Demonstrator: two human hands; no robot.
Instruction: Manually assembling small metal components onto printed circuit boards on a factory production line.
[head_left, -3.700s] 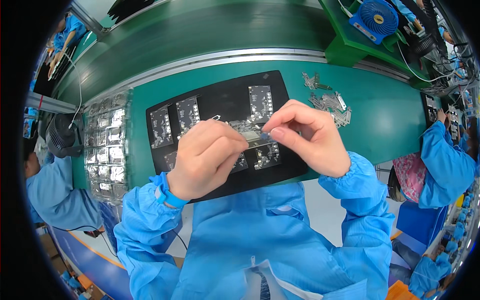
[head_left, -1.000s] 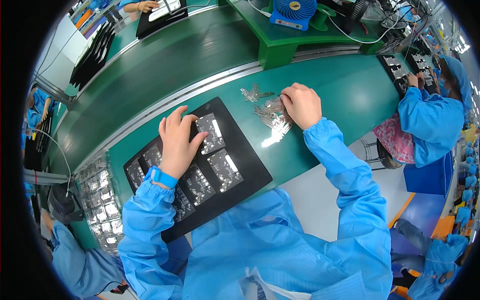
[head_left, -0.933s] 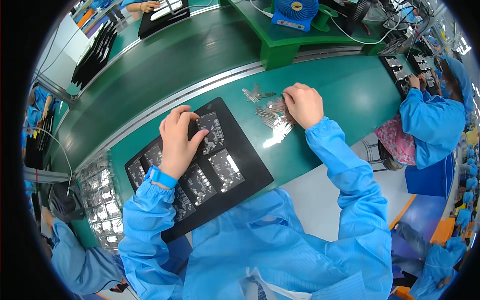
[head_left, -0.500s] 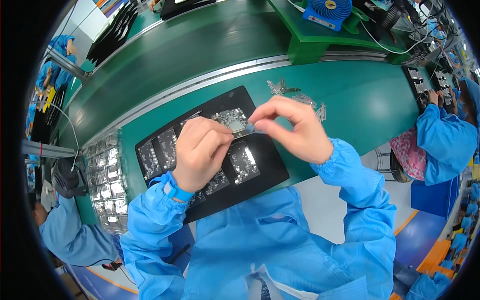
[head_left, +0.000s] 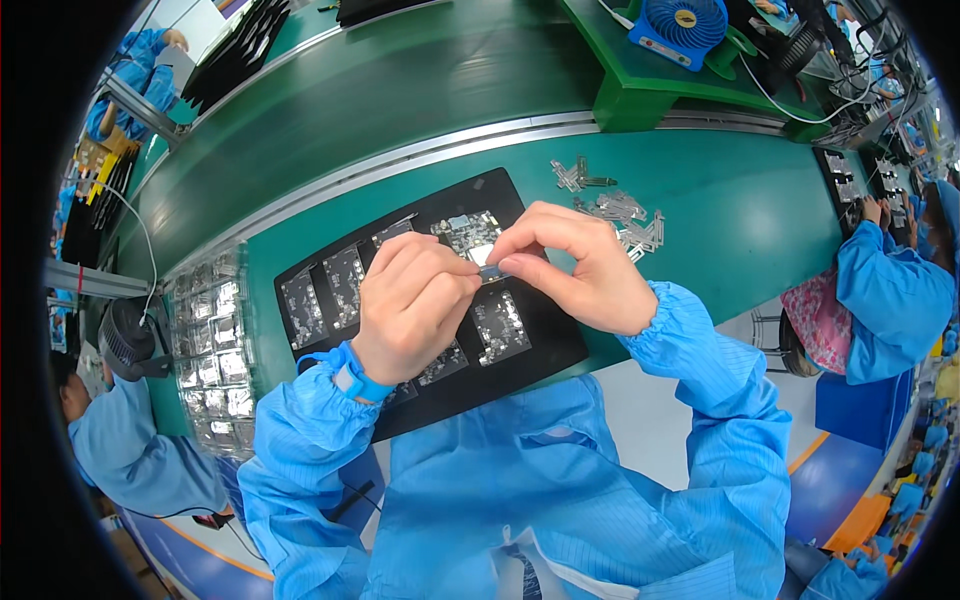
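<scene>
My left hand [head_left: 412,305] and my right hand [head_left: 578,265] meet over a black tray [head_left: 545,355] that holds several circuit boards. Between the fingertips of both hands is a small flat silver metal piece [head_left: 490,270], pinched from each side. It hovers just above a board [head_left: 465,232] near the tray's far edge. A loose heap of similar metal pieces [head_left: 625,215] lies on the green table to the right of the tray, beyond my right hand.
A clear blister tray of boards [head_left: 210,350] lies left of the black tray. A dark green conveyor belt [head_left: 400,90] runs beyond. A blue fan [head_left: 680,25] stands on a green shelf at the back. People in blue coats work at left [head_left: 130,450] and right [head_left: 890,290].
My right hand left the heap of metal pieces and came back over the tray with one piece. Both hands now pinch it together. The view has shifted so the tray sits more central.
</scene>
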